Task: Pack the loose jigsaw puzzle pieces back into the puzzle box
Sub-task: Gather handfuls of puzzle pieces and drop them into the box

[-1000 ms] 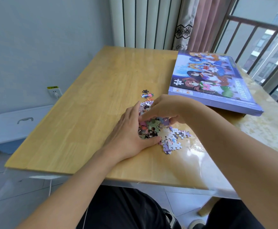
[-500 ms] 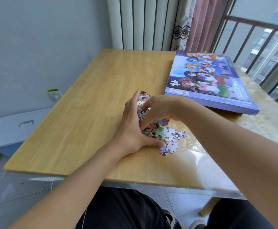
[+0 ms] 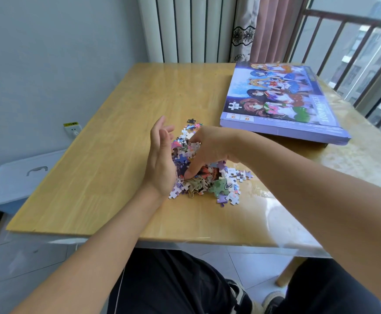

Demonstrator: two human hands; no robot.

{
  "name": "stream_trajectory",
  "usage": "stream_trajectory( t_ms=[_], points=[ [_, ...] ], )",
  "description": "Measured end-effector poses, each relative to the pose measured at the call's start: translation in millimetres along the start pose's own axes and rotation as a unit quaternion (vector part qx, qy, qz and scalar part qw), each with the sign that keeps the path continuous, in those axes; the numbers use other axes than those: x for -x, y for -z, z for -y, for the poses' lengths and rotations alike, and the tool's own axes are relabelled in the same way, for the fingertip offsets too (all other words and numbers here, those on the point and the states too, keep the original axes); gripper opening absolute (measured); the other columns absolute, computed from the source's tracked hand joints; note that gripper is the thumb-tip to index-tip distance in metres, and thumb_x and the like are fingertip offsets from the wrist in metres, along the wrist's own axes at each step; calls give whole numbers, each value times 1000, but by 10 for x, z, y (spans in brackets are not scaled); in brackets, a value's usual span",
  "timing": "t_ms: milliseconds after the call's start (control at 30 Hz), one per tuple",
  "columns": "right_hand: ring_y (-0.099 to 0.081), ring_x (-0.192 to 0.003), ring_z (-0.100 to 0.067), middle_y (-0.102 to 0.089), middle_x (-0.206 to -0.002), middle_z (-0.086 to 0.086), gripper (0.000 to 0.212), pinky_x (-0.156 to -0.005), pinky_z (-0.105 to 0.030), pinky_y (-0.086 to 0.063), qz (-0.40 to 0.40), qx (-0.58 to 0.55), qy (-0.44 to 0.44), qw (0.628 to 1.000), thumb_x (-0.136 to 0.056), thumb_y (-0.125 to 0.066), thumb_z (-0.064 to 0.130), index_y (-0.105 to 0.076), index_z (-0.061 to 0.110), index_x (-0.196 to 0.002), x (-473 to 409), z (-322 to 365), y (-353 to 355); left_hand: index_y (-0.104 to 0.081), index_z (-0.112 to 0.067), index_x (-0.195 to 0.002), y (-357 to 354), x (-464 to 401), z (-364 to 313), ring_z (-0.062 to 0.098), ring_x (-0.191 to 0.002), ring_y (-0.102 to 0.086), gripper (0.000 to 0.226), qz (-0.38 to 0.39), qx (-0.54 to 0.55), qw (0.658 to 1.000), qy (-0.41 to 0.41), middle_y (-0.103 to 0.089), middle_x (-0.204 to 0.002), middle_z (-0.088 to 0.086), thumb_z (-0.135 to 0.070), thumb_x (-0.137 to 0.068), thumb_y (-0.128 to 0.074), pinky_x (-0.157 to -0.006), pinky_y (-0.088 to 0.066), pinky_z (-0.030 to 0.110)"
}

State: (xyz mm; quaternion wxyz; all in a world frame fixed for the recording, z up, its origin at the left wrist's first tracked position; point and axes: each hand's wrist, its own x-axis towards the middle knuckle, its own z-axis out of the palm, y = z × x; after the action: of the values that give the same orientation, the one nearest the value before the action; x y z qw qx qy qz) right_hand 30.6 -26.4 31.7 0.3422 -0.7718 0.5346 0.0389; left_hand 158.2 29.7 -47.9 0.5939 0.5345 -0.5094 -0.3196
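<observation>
Wooden table (image 3: 107, 155) carries one heap of jigsaw pieces (image 3: 204, 180), too many to count, and one closed purple puzzle box (image 3: 282, 103) lying well apart at the far right. Two hands at the heap. Left hand (image 3: 161, 159) stands on edge against the heap's left side, fingers straight and relaxed, palm inward. Right hand (image 3: 204, 150) has fingers curled down, clutching pieces. Versus half a second ago: left fingers have lifted off the heap and spread; the heap is bunched higher.
</observation>
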Motion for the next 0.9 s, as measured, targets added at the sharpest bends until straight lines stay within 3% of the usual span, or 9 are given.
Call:
stream_trajectory(
  t_ms=[133,300,400,500,633,733,800,833,900],
  points=[
    [-65,-89,-28,-68,-109,-9,92,-66,-37,-56,-18,-118,-29,992,-30,-100,41,-65,20,-113,-19,-140,-7,-39,-21,-147,8,4,19,2,-132,-45,53,-2,-5,1000,2,-48,-145,-1,-49,-102,-33,-107,-36,13],
    [-70,-99,-27,-72,-113,-7,115,-80,-45,-60,-79,-335,-49,938,-14,-101,42,-64,18,-120,13,-389,48,-55,-26,-132,19,6,42,-4,-128,-45,49,-34,-68,996,-39,-52,-135,-13,-49,-88,-57,-108,-35,20],
    [-70,-94,-27,-75,-108,-14,69,-95,-52,-54,-83,-475,-22,876,-53,-98,21,-70,8,-115,140,-446,60,-59,-20,-130,-5,18,-7,-5,-124,-48,48,-27,-136,985,-102,-56,-130,-12,-39,-86,-65,-101,-33,8],
    [-70,-87,-29,-76,-97,-13,36,-87,-41,-56,-69,-558,-9,827,-75,-86,11,-73,2,-107,194,-474,39,-62,-22,-128,-103,-22,-82,-2,-117,-55,40,13,-143,985,-100,-62,-125,-11,-37,-91,-63,-98,-43,15],
    [-65,-69,-17,-70,-83,-5,21,-72,-29,-53,-38,-638,-33,768,-89,-73,14,-70,8,-108,205,-453,10,-56,-22,-136,-295,-48,-127,0,-100,-60,33,57,-135,987,-69,-69,-110,0,-28,-105,-46,-86,-43,11],
    [-70,-81,-24,-71,-97,-13,20,-80,-35,-57,-15,-679,-23,734,-98,-62,16,-67,5,-113,203,-506,-21,-50,-19,-142,-432,-17,-132,-20,-96,-52,37,72,-161,982,-72,-60,-104,-21,-23,-107,-39,-87,-37,3],
    [-71,-89,-26,-72,-103,-15,25,-85,-38,-58,-13,-686,-19,727,-100,-59,17,-66,3,-118,181,-543,-50,-48,-18,-146,-480,-37,-113,-9,-101,-57,40,79,-180,977,-79,-66,-112,-11,-24,-107,-39,-93,-43,18],
    [-70,-91,-26,-71,-106,-16,25,-89,-39,-58,-16,-685,-18,728,-99,-60,17,-66,1,-119,172,-559,-60,-47,-18,-147,-491,-52,-113,-1,-93,-61,41,85,-193,974,-82,-69,-103,-4,-25,-107,-39,-87,-45,26],
    [-68,-92,-26,-69,-107,-17,22,-99,-44,-53,-22,-688,-15,725,-98,-62,14,-67,0,-114,177,-605,-71,-44,-19,-148,-515,-81,-110,-3,-87,-58,43,102,-212,968,-82,-67,-101,-7,-27,-107,-40,-81,-41,21]
  ],
)
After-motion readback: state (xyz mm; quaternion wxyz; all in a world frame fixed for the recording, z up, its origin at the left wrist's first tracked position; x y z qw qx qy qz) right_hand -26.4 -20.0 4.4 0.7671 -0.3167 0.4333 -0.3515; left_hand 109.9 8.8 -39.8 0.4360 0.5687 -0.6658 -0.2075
